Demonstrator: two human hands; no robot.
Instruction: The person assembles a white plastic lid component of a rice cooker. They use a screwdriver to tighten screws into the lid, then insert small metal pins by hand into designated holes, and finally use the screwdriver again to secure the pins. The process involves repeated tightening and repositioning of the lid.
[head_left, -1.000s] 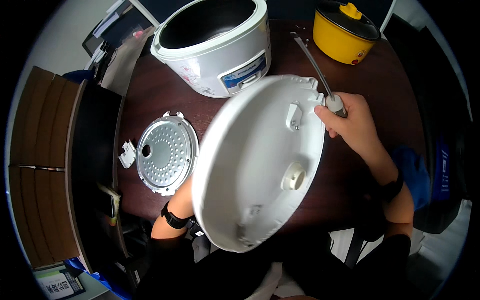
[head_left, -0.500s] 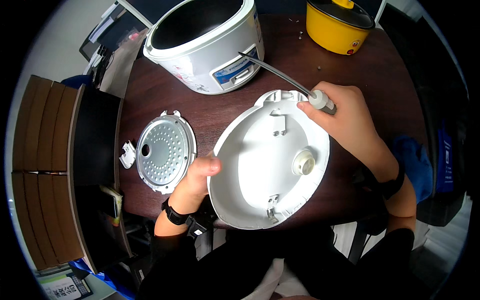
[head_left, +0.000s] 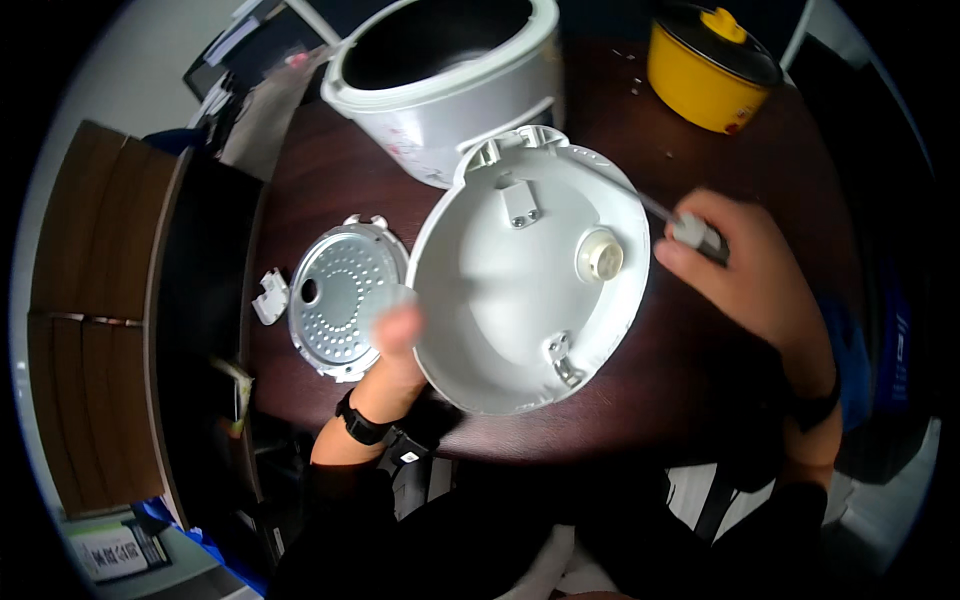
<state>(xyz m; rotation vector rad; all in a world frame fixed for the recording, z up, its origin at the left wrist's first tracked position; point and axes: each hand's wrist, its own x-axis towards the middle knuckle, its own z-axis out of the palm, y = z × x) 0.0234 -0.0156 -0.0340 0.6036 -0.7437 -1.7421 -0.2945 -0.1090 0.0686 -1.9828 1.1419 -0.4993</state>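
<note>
My left hand (head_left: 392, 355) grips the left rim of a white rice cooker lid shell (head_left: 490, 300), its thumb blurred and the other fingers hidden. The shell is tilted with its hollow inside facing me, showing two metal brackets and a round white socket (head_left: 603, 258). In my right hand (head_left: 745, 255), to the right of the shell, is a screwdriver (head_left: 697, 232) with a pale handle. Its thin shaft points up and left toward the shell's upper right rim; I cannot tell where the tip ends. A round perforated metal plate (head_left: 340, 300) lies left of the shell.
Behind the shell stands the white rice cooker body (head_left: 420, 130), open at the top. A yellow pot (head_left: 705, 75) with a dark lid sits at the back right, small screws (head_left: 634, 82) beside it. A small white plastic part (head_left: 270, 297) lies by the plate on the dark table (head_left: 680, 380).
The shell has moved up and turned slightly, nearer the cooker body. My right hand has shifted right and down, and the screwdriver shaft has dropped from before the cooker to the shell's rim.
</note>
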